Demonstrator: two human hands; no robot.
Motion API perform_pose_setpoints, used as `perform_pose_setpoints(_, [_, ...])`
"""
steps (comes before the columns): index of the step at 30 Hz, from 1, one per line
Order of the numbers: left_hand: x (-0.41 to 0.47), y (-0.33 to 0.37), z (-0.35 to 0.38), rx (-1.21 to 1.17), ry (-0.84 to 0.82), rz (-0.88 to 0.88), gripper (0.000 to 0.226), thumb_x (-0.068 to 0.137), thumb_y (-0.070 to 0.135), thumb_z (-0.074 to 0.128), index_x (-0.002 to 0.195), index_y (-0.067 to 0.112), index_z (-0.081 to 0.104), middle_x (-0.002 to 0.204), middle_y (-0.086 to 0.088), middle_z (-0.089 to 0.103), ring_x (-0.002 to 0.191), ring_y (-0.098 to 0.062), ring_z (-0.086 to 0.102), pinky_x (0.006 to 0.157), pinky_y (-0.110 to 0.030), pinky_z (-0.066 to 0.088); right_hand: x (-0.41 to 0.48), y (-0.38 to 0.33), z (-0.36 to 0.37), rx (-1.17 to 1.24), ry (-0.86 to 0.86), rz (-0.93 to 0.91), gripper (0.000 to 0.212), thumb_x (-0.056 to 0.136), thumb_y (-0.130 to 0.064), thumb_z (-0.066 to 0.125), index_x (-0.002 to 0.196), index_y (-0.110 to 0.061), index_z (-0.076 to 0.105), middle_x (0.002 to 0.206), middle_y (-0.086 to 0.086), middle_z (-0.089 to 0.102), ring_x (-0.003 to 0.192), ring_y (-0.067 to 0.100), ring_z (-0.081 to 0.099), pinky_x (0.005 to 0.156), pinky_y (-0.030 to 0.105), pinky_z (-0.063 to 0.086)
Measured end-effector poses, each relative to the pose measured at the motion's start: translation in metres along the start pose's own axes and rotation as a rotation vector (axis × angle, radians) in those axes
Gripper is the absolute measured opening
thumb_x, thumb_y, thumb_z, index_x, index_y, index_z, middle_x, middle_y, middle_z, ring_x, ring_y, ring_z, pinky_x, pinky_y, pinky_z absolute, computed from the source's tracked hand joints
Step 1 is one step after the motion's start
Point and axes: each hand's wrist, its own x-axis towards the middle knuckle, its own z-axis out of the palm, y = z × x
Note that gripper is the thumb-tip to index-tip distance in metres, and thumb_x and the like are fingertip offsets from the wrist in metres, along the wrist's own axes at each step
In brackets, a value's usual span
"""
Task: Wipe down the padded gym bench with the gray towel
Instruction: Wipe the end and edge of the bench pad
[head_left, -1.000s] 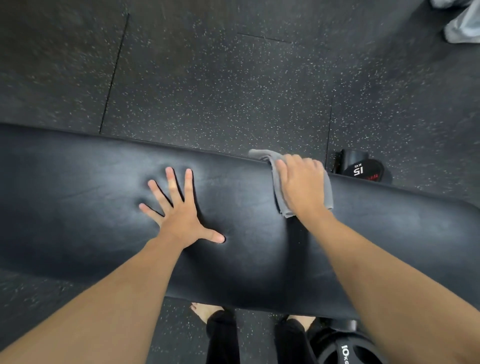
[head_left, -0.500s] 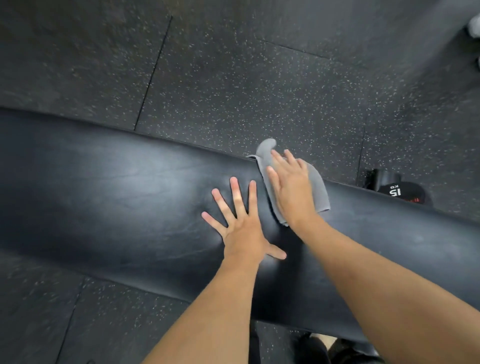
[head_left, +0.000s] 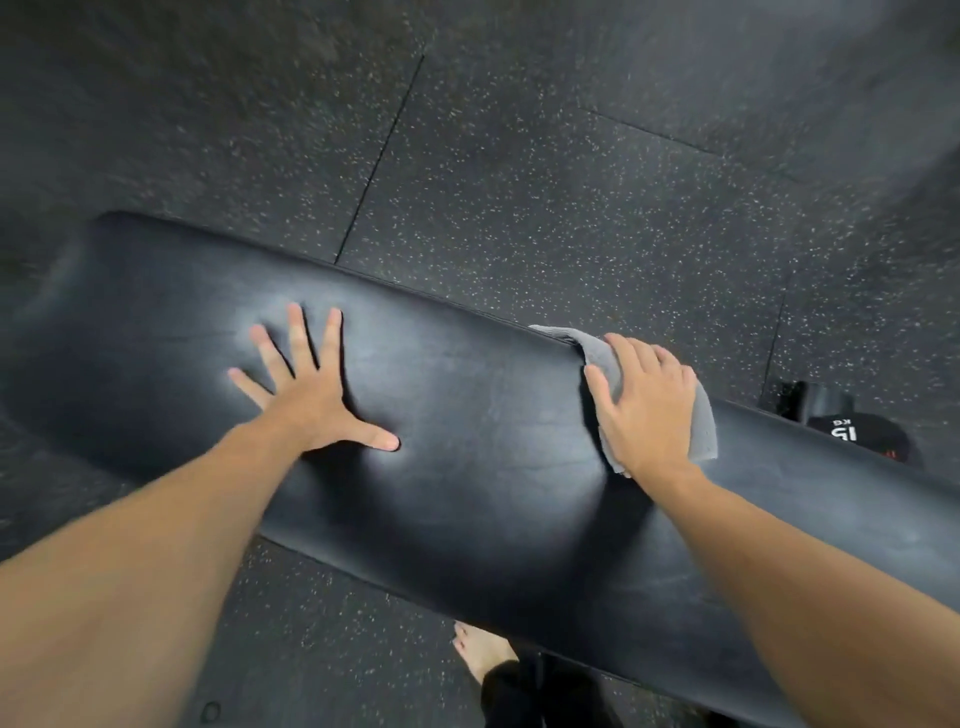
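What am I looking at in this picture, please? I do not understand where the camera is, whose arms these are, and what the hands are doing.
The camera is worn on a person's head and looks down, so both arms entering from the bottom belong to that person. No machine is involved.

The long black shape is a padded gym bench, standing on a dark speckled rubber floor. The left hand lies flat on the padding with fingers spread and holds nothing. The right hand presses a gray towel against the bench near its far edge, to wipe it.

Beyond the bench, at the right, a black weight lies on the floor. At the bottom you see the person's bare foot.
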Motion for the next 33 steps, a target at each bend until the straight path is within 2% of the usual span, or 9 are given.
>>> perform_pose_setpoints(4, [0.008, 0.002, 0.004, -0.007, -0.043, 0.03, 0.169, 0.028, 0.083, 0.077, 0.133, 0.042, -0.049, 0.135, 0.0, -0.063, 0.13, -0.045, -0.047, 0.102, -0.076, -0.012, 0.004, 0.001, 0.004, 0.021, 0.001, 0.003, 0.046, 0.101, -0.043, 0.028, 0.124, -0.025, 0.063, 0.111, -0.002, 0.07, 0.102, 0.033, 0.058, 0.091, 0.046, 0.038])
perform_pose_setpoints(11, [0.009, -0.004, 0.003, -0.007, -0.062, 0.061, 0.169, 0.025, 0.085, 0.075, 0.137, 0.041, -0.045, 0.139, 0.001, -0.06, 0.127, -0.043, -0.051, 0.1, -0.077, -0.014, 0.015, -0.031, 0.003, -0.032, -0.089, 0.047, 0.057, 0.101, -0.043, 0.017, 0.13, -0.024, 0.062, 0.116, -0.002, 0.07, 0.103, 0.033, 0.059, 0.093, 0.047, 0.035])
perform_pose_setpoints(18, [0.007, 0.0, 0.002, -0.009, -0.085, 0.022, 0.171, 0.023, 0.082, 0.076, 0.138, 0.041, -0.044, 0.14, 0.002, -0.059, 0.129, -0.042, -0.05, 0.101, -0.077, -0.011, 0.07, -0.177, 0.019, 0.216, -0.389, -0.303, 0.045, 0.108, -0.038, 0.031, 0.15, -0.032, 0.045, 0.15, -0.01, 0.053, 0.128, 0.028, 0.055, 0.104, 0.046, 0.035])
perform_pose_setpoints(22, [0.009, 0.002, 0.0, -0.002, -0.101, 0.009, 0.171, 0.021, 0.085, 0.071, 0.138, 0.039, -0.044, 0.14, 0.0, -0.059, 0.129, -0.043, -0.05, 0.102, -0.078, -0.011, 0.1, -0.18, 0.02, 0.17, -0.584, -0.385, 0.046, 0.107, -0.047, 0.032, 0.152, -0.042, 0.037, 0.139, 0.004, 0.063, 0.12, 0.035, 0.061, 0.096, 0.047, 0.047])
perform_pose_setpoints(25, [0.013, -0.001, 0.001, 0.002, -0.115, 0.012, 0.17, 0.018, 0.088, 0.067, 0.137, 0.039, -0.046, 0.139, -0.001, -0.06, 0.122, -0.041, -0.056, 0.1, -0.078, -0.012, 0.085, -0.144, 0.018, -0.047, -0.482, -0.406, 0.048, 0.107, -0.052, 0.026, 0.15, -0.034, 0.035, 0.123, 0.005, 0.067, 0.105, 0.035, 0.067, 0.074, 0.04, 0.046])
perform_pose_setpoints(26, [0.014, -0.002, 0.0, 0.001, -0.12, 0.009, 0.17, 0.018, 0.088, 0.066, 0.136, 0.039, -0.046, 0.138, -0.002, -0.061, 0.12, -0.04, -0.058, 0.1, -0.078, -0.013, 0.077, -0.133, 0.019, -0.064, -0.438, -0.381, 0.047, 0.107, -0.049, 0.026, 0.149, -0.03, 0.038, 0.124, 0.004, 0.066, 0.106, 0.032, 0.067, 0.075, 0.038, 0.047])
perform_pose_setpoints(29, [0.014, -0.003, 0.0, 0.002, -0.117, 0.012, 0.171, 0.019, 0.088, 0.067, 0.135, 0.038, -0.047, 0.139, -0.004, -0.06, 0.12, -0.04, -0.059, 0.099, -0.078, -0.013, 0.049, -0.105, 0.017, -0.021, -0.298, -0.339, 0.053, 0.107, -0.039, 0.025, 0.151, -0.018, 0.045, 0.147, 0.008, 0.057, 0.13, 0.03, 0.058, 0.101, 0.042, 0.049])
perform_pose_setpoints(31, [0.014, -0.003, 0.001, -0.004, -0.101, 0.022, 0.171, 0.021, 0.087, 0.069, 0.135, 0.038, -0.047, 0.14, -0.005, -0.059, 0.121, -0.04, -0.058, 0.098, -0.078, -0.013, 0.026, -0.096, 0.02, -0.036, -0.137, -0.336, 0.052, 0.107, -0.034, 0.028, 0.151, -0.015, 0.047, 0.156, 0.014, 0.046, 0.142, 0.034, 0.047, 0.112, 0.047, 0.042])
perform_pose_setpoints(33, [0.014, -0.005, 0.001, -0.018, -0.085, 0.032, 0.17, 0.02, 0.088, 0.068, 0.137, 0.038, -0.046, 0.141, -0.004, -0.058, 0.122, -0.039, -0.058, 0.098, -0.078, -0.014, 0.002, -0.096, 0.024, -0.073, -0.078, -0.326, 0.05, 0.107, -0.03, 0.029, 0.151, -0.013, 0.046, 0.161, 0.015, 0.037, 0.148, 0.036, 0.038, 0.119, 0.05, 0.032])
